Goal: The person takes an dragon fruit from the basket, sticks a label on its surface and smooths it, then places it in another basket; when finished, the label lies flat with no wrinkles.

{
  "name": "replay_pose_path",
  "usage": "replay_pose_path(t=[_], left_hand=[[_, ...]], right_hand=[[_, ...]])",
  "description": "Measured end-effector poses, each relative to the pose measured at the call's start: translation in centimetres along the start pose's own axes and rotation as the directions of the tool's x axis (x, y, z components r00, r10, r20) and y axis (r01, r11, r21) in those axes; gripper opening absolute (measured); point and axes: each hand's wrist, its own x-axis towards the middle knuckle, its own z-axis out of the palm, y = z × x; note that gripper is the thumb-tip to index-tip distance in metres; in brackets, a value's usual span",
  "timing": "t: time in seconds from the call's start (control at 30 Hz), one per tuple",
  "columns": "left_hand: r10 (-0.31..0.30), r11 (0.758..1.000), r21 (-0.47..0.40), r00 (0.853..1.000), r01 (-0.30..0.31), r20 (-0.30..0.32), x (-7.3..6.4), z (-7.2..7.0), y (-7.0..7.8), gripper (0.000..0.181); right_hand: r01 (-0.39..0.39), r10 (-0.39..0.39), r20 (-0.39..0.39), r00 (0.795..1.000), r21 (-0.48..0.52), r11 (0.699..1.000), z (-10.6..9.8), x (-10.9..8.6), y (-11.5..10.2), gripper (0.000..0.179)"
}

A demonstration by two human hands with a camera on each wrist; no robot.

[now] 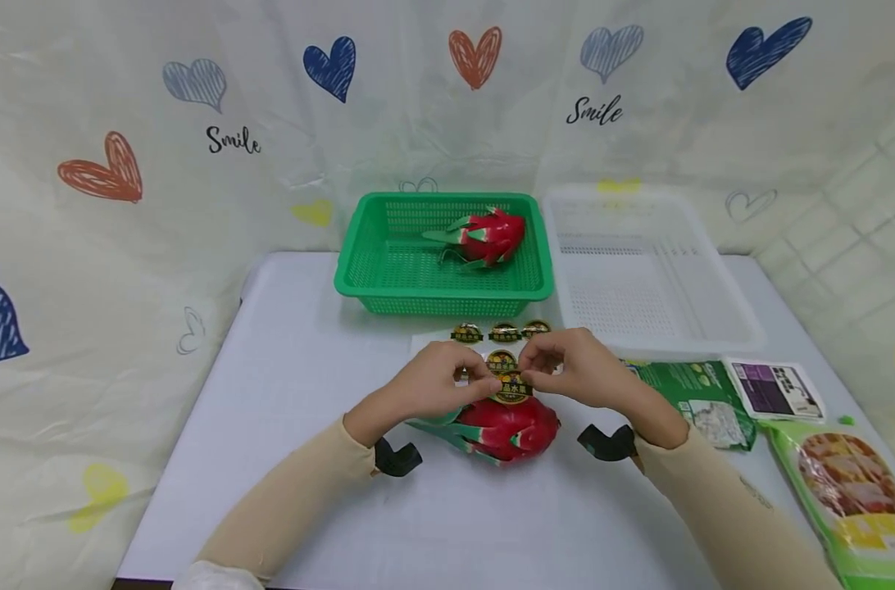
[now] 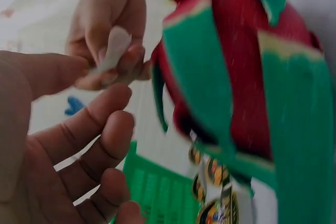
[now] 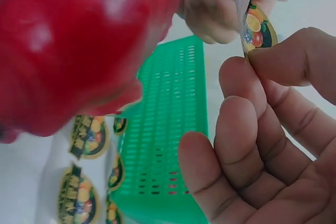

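Observation:
A round black-and-gold fruit sticker (image 1: pixel 512 388) is stretched between the two hands, just above a red dragon fruit (image 1: pixel 517 430) with green scales. The left hand (image 1: pixel 447 378) pinches the sticker's left edge; its other fingers (image 2: pixel 113 135) are loosely bent. From the other side, the right hand (image 1: pixel 583 369) grips the right edge between thumb and forefinger. The right wrist view shows the printed face of the sticker (image 3: pixel 258 30) and part of its white back. Behind the fruit lies a sheet of more such stickers (image 1: pixel 465 333), partly hidden by the hands.
A green basket (image 1: pixel 440 305) at the back holds another dragon fruit (image 1: pixel 495 238). Beside it stands a white basket (image 1: pixel 661 332). Along the right side lie a green packet (image 1: pixel 701 401), a purple-and-white pack (image 1: pixel 775 389) and a large food bag (image 1: pixel 853 492).

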Motion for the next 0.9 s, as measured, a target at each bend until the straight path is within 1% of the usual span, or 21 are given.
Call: replay_pose_path(t=[0.07,0.13,0.2,0.27,0.37,0.47,0.57,0.67,0.77,0.9], left_hand=[[0.055,0.998,0.017,0.998,-0.056,0.024,0.2,0.6,0.5,0.02],[0.092,0.995,0.02,0.995,-0.093,0.034,0.3,1.0,0.8,0.022],[0.109,0.994,0.016,0.993,-0.11,0.038,0.4,1.4,1.0,0.025],[0.109,0.994,0.014,0.994,-0.109,0.033,0.4,1.7,1.1,0.025],[0.084,0.996,0.002,0.996,-0.084,0.022,0.5,1.9,1.3,0.024],[0.05,0.999,-0.007,0.999,-0.05,0.02,0.5,2.1,1.6,0.024],[0.016,1.0,-0.007,0.999,-0.016,0.029,0.5,2.2,2.0,0.026],[-0.019,1.0,0.018,0.999,0.019,0.035,0.6,2.4,2.5,0.03],[-0.062,0.996,0.064,0.998,0.06,0.032,0.6,2.7,3.0,0.033],[-0.106,0.987,0.128,0.994,0.102,0.03,0.6,3.1,3.6,0.04]], right_hand=[[-0.009,0.009,-0.025,1.0,0.007,1.0,0.2,-0.7,0.2,0.012],[-0.025,0.026,-0.057,0.998,0.019,1.0,0.5,-1.4,0.6,0.012],[-0.051,0.055,-0.096,0.994,0.045,0.998,1.0,-2.1,0.9,0.011],[-0.097,0.108,-0.138,0.985,0.084,0.992,1.6,-2.9,1.1,0.014],[-0.178,0.204,-0.173,0.964,0.155,0.972,2.5,-4.1,1.3,0.014],[-0.244,0.281,-0.172,0.944,0.209,0.947,3.1,-5.0,1.2,0.013],[-0.273,0.316,-0.166,0.934,0.238,0.932,3.5,-5.5,1.1,0.017],[-0.29,0.337,-0.178,0.925,0.245,0.925,4.0,-5.8,1.1,0.019],[-0.32,0.369,-0.183,0.911,0.248,0.914,4.4,-6.0,1.1,0.021],[-0.362,0.412,-0.168,0.896,0.262,0.894,4.9,-6.4,1.1,0.023]])
